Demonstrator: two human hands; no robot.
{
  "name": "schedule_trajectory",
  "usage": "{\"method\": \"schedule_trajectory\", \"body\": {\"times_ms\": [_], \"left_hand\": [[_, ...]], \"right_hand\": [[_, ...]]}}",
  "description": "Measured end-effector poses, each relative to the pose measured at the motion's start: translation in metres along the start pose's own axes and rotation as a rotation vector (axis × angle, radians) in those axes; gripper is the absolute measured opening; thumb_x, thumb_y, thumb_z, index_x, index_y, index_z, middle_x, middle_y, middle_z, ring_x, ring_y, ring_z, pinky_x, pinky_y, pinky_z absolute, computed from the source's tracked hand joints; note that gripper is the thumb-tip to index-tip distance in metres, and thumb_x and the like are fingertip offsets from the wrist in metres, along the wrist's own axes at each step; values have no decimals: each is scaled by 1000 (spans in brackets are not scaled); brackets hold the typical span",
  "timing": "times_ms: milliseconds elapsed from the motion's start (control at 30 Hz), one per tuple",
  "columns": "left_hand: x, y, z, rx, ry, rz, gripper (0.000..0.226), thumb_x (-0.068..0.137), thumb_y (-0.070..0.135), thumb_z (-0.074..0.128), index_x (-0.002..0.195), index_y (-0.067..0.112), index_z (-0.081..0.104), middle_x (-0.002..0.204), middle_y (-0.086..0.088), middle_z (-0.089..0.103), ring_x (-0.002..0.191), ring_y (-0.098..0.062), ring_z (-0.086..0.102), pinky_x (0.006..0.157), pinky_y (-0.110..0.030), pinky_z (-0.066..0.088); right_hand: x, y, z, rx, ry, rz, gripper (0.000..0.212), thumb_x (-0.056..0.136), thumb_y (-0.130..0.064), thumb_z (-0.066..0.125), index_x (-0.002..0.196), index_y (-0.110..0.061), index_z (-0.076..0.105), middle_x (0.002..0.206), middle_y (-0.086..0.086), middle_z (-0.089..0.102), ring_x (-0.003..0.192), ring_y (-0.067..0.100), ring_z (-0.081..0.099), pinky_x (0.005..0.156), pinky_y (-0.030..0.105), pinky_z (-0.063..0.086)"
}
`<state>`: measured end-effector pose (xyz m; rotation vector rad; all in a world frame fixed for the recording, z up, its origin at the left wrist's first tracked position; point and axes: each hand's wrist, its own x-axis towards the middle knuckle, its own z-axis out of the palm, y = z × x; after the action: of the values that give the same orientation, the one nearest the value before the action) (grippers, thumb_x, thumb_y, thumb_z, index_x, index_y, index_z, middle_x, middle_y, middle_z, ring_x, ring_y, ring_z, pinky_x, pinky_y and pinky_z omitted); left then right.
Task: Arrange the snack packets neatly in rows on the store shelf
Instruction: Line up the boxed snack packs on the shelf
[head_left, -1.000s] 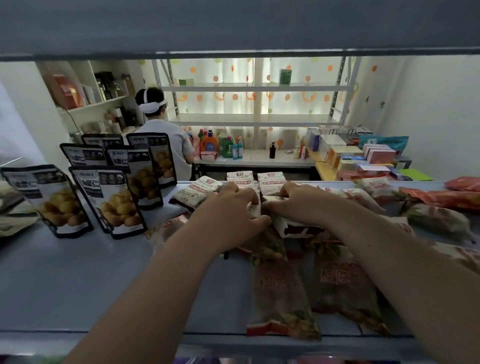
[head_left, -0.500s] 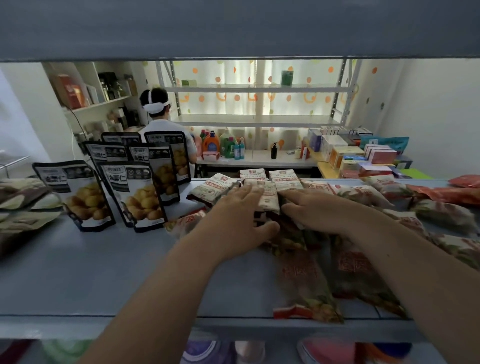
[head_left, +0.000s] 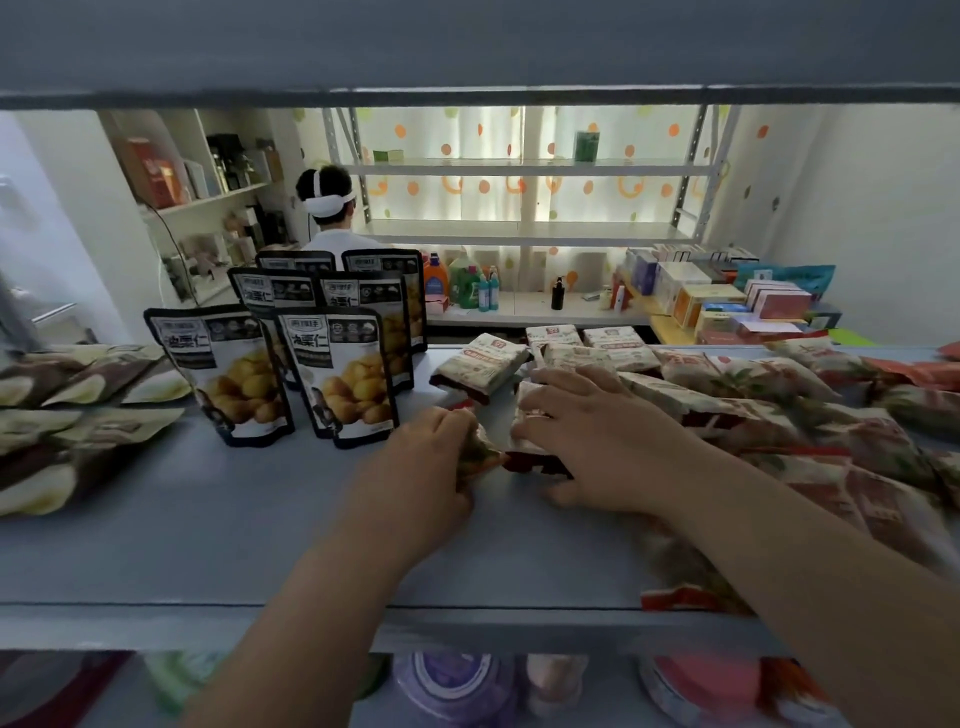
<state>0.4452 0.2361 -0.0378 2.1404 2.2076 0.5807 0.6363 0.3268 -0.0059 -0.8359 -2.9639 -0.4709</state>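
Left hand (head_left: 415, 470): closed round the end of a red-and-green snack packet (head_left: 480, 453), apparently so it can be drawn clear of the pile.
Right hand (head_left: 597, 441): fingers spread, pressed flat on a white packet (head_left: 530, 421), presumably steadying it.
Shelf (head_left: 208, 530): bare front kept for rows.
Upright pouches (head_left: 343, 374): already ranked behind.
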Motion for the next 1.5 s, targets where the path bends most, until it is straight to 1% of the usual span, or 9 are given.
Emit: {"method": "schedule_trajectory", "body": {"times_ms": [167, 300, 400, 533, 633, 833, 1067, 1200, 1500], "left_hand": [[-15, -3, -8, -118, 118, -4, 42, 86, 24, 64, 125, 30, 49, 124, 11, 49, 102, -7, 48, 72, -16, 39], [-18, 4, -33, -146, 265, 5, 39, 87, 25, 62, 122, 32, 46, 118, 15, 44, 89, -5, 40, 60, -16, 35], [-9, 12, -49, -149, 362, 50, 38, 87, 27, 63, 121, 33, 48, 114, 18, 43, 90, -1, 38, 60, -9, 28], [17, 39, -52, -166, 434, 180, 36, 88, 29, 68, 120, 28, 53, 119, 10, 53, 99, -6, 48, 63, -12, 35], [44, 71, -43, -173, 419, 299, 38, 88, 26, 66, 123, 25, 52, 123, 3, 54, 106, -15, 51, 75, -28, 45], [117, 139, -27, -119, 326, 463, 38, 87, 31, 65, 122, 26, 50, 118, 1, 58, 103, -18, 55, 74, -24, 34], [164, 160, -5, -129, 243, 425, 41, 88, 52, 60, 118, 24, 53, 114, -1, 61, 94, -15, 54, 72, -25, 37], [182, 163, 18, -86, 150, 397, 38, 89, 42, 66, 120, 26, 51, 117, 1, 59, 94, -11, 52, 70, -24, 40], [206, 227, 47, -13, 29, 390, 35, 85, 38, 72, 109, 21, 52, 101, 5, 57, 84, -11, 56, 72, -29, 51]], "right_hand": [[-8, -9, 0, 63, 39, 54, 59, 89, -57, 54, 143, -34, 43, 156, -5, 31, 148, 18, 17, 119, 37, 13], [-35, 1, -3, 77, 203, 208, 42, 89, -50, 55, 124, -27, 61, 134, -2, 51, 123, 20, 50, 99, 31, 44], [-60, 8, 0, 51, 204, 316, 37, 87, -53, 51, 111, -29, 65, 113, -6, 61, 102, 16, 58, 82, 29, 51], [-88, 9, 12, 118, 138, 343, 40, 93, -55, 43, 121, -35, 63, 123, -13, 60, 109, 10, 58, 87, 26, 52], [-98, 13, 17, 210, 136, 348, 40, 95, -52, 45, 129, -35, 60, 126, -13, 57, 112, 9, 56, 90, 25, 51], [-85, 33, 22, 259, 97, 393, 35, 95, -39, 56, 128, -28, 60, 117, 1, 60, 101, 23, 62, 80, 32, 50], [-113, 59, 15, 375, 277, 365, 24, 98, -30, 53, 115, -28, 70, 114, -6, 67, 104, 14, 61, 88, 30, 50], [-143, 98, -8, 602, 297, 490, 15, 93, -37, 63, 105, -40, 71, 95, -35, 58, 84, -18, 49, 74, 5, 33], [-205, 208, -9, 620, 372, 774, 2, 87, -40, 68, 88, -39, 68, 85, -23, 63, 80, -3, 56, 63, 17, 36]]}}
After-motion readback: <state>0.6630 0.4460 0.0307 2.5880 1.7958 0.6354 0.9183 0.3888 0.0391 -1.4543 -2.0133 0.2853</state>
